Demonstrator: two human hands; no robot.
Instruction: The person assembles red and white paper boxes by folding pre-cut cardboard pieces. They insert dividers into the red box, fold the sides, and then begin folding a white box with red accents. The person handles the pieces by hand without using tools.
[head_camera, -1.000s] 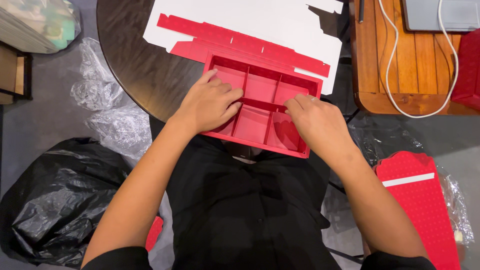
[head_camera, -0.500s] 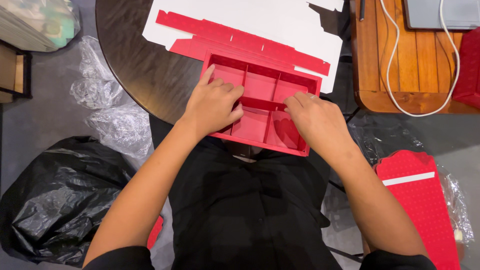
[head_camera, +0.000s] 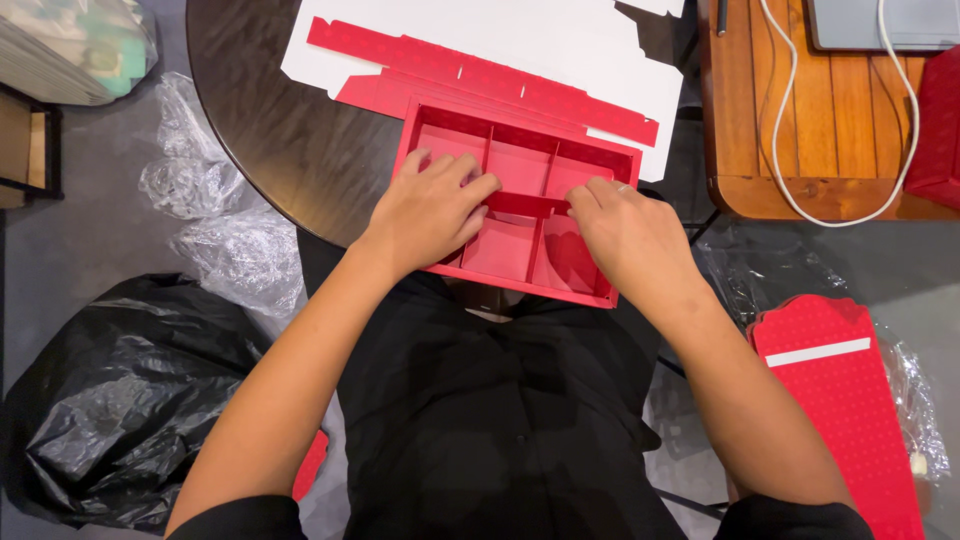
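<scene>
Head view, the only one there is: a red divided tray is propped half on the near edge of the round dark table and half over the lap, so it's not fully supported. The left hand is laid flat into the left compartments, fingers together and pressed down on the cross divider. The right hand is set on the right side, fingertips bunched at the same divider; whether it's actually pinched or just pushed can't really be told, since the knuckles hide it.

What could go wrong, as a guess: with both hands bearing down on a thin card strip, the divider could get creased or popped out of its slot. The overhanging near edge could also be tipped off the table if the pressure is shifted toward the lap.

A flat red-and-white card sheet is lying just beyond the tray, touching its far wall, so it could be shoved farther away. A black plastic bag is sat on the floor at the near left, well apart.
</scene>
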